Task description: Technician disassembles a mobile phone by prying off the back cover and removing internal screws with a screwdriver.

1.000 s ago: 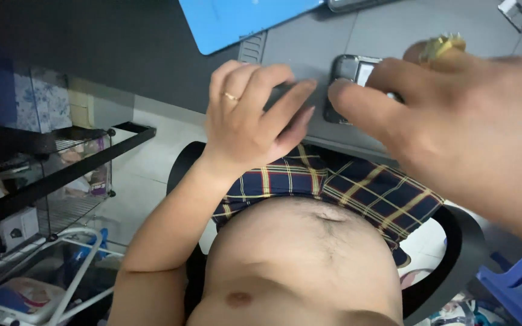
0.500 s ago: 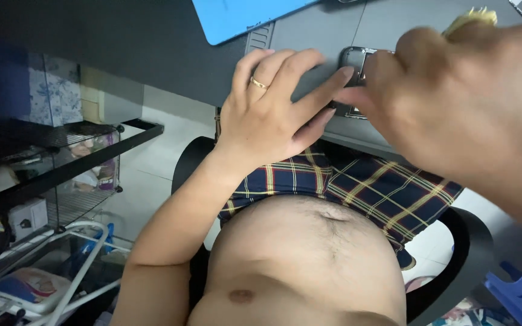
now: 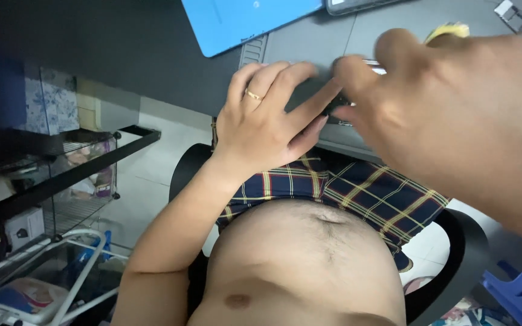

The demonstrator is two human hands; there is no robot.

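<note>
Head view, looking down past the bare torso to the edge of a grey desk (image 3: 309,42).

Left hand (image 3: 267,118), centre of frame: fingers extended and lying close together, a gold ring (image 3: 253,95) on one finger. The fingertips rest on a small dark device (image 3: 341,110) at the near edge of the desk.

Right hand (image 3: 454,115), right of frame, large and blurred because it is close to the camera. Its fingers curl down onto the same device from the right, meeting the left fingertips. Most of the device is covered by both hands; its kind cannot be told. A yellowish object (image 3: 448,30) shows just above the right knuckles; whether the hand holds it cannot be told.

Surroundings: blue mat (image 3: 243,21) at top centre on the desk; black shelf (image 3: 61,175) at left; plaid shorts (image 3: 357,193) below the hands; black chair (image 3: 460,253) at lower right.
</note>
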